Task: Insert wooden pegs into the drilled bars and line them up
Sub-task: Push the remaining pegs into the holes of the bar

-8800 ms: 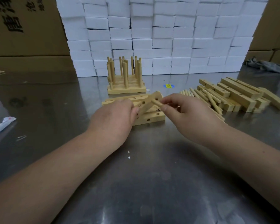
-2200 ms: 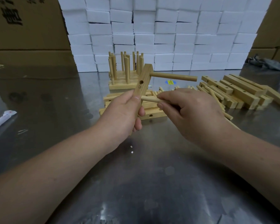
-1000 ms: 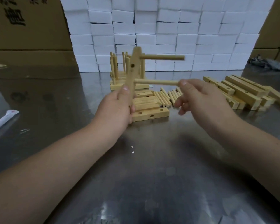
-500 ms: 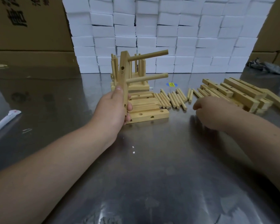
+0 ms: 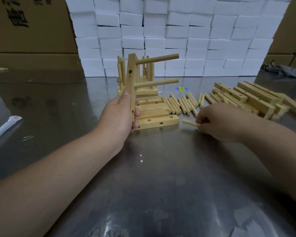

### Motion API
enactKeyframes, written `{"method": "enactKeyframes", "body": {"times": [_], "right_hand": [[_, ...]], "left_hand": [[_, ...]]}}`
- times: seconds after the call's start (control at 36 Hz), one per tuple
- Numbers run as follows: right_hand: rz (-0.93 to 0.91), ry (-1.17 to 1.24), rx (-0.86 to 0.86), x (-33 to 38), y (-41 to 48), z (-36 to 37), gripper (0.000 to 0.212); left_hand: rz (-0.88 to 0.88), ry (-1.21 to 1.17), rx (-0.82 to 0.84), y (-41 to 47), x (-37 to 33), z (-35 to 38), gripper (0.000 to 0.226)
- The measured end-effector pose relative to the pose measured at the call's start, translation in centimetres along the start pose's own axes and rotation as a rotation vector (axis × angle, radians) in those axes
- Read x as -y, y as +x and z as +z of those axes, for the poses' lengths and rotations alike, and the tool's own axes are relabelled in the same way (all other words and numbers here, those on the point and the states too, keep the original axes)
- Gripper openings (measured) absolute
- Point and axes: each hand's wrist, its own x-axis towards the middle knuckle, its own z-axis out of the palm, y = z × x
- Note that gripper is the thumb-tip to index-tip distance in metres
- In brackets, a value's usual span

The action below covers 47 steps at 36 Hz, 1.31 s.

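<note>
Judged at risk: a skewed entry and jam, should the loose peg (image 5: 190, 123) meet an open hole of the drilled bar (image 5: 132, 79) off-axis; likewise a loosening of the two seated pegs (image 5: 156, 83), projecting right of the bar, under any tilt. Gripped the bar upright in the left hand (image 5: 120, 113), thumb and fingers wrapped round its lower end. Pinched the loose peg in the right hand (image 5: 219, 120), fingertips closed on it, low and right of the bar, close over the tabletop (image 5: 161, 177).
</note>
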Motion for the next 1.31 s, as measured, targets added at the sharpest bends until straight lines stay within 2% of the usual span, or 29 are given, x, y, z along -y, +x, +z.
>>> {"method": "enactKeyframes", "body": {"times": [0.08,0.17,0.25,0.33,0.5,0.64,0.75,0.94,1.11,1.31], "right_hand": [[-0.199,0.273,-0.169,1.1,-0.4,0.5,0.007],[-0.347,0.482,-0.294,2.6,-1.0,0.6,0.015],[-0.351,0.524,-0.345,3.4,-1.4,0.7,0.024],[-0.340,0.593,-0.368,3.8,-1.6,0.8,0.023],[-0.341,0.601,-0.421,4.6,-1.9,1.0,0.017],[-0.342,0.597,-0.369,4.8,-2.0,1.0,0.013],[-0.358,0.566,-0.337,4.8,-2.0,1.1,0.021],[-0.433,0.560,-0.394,4.6,-2.1,1.3,0.028],[-0.536,0.397,-0.484,4.7,-2.6,0.8,0.028],[-0.605,0.439,-0.497,4.9,-2.4,0.9,0.029]], "left_hand": [[0.009,0.008,0.012,0.0,0.0,0.0,0.040],[-0.004,-0.011,0.044,-0.2,0.0,0.1,0.039],[-0.011,-0.024,0.077,-0.4,0.0,0.2,0.039],[-0.039,-0.045,0.108,-0.7,0.0,0.5,0.040],[-0.048,-0.085,0.085,-0.8,0.0,0.9,0.044],[-0.047,-0.099,0.094,-1.0,0.1,1.0,0.043],[-0.061,-0.123,0.074,-0.9,0.1,1.0,0.043],[-0.071,-0.186,0.060,-1.0,0.0,1.1,0.043],[-0.026,-0.190,0.115,-1.7,-0.3,1.2,0.041],[-0.002,-0.287,0.173,-2.2,-0.8,1.3,0.041]]}}
